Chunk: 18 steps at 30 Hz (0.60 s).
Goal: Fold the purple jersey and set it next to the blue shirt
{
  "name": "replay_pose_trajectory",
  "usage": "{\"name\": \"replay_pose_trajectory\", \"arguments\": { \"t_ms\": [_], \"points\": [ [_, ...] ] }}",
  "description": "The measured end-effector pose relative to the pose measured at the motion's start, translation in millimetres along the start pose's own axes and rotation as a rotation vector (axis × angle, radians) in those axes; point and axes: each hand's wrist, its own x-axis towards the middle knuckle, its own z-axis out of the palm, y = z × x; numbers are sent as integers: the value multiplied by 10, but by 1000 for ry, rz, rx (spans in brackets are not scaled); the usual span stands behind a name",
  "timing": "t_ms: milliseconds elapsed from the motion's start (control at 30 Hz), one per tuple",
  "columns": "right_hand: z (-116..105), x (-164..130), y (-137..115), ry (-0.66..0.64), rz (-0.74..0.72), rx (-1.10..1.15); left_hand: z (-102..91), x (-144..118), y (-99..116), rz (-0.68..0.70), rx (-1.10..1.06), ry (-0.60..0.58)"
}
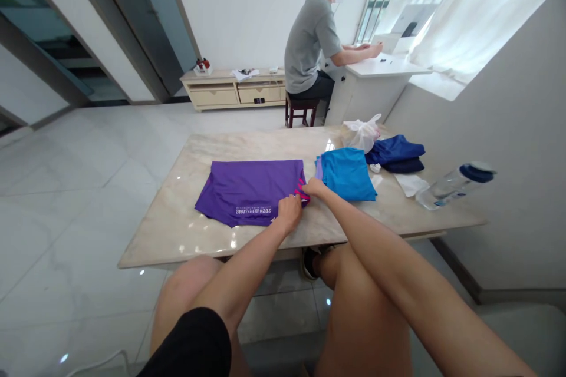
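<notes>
A purple shirt (pixel 250 189) with white print along its near edge lies spread flat on the marble table (pixel 177 230). My left hand (pixel 289 212) pinches the shirt's near right corner. My right hand (pixel 313 188) grips its right edge, where pink trim shows. Just right of my hands a folded light blue shirt (pixel 348 174) rests on the table.
Folded dark blue clothes (pixel 395 153), a white plastic bag (pixel 362 132), a white paper (pixel 410 184) and a lying water bottle (pixel 455 185) occupy the table's right end. Another person (pixel 312 47) sits at a white desk behind. A low cabinet (pixel 234 89) stands by the far wall.
</notes>
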Motion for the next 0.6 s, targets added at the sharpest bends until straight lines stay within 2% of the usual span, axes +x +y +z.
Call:
{"name": "replay_pose_trajectory", "arguments": {
  "t_ms": [100,200,333,467,600],
  "points": [
    [80,-51,-60,-28,105,9,6,-163,14,-32,-52,-50],
    [145,-123,-93,-5,144,37,70,-429,89,-32,-147,-70],
    [102,-250,-99,17,222,89,167,-771,224,15,-321,-73],
    [-76,-408,-108,113,249,123,91,-926,245,34,-507,29],
    [-240,-436,-361,207,190,218,-70,-987,-39,-16,-738,181]
  ]
}}
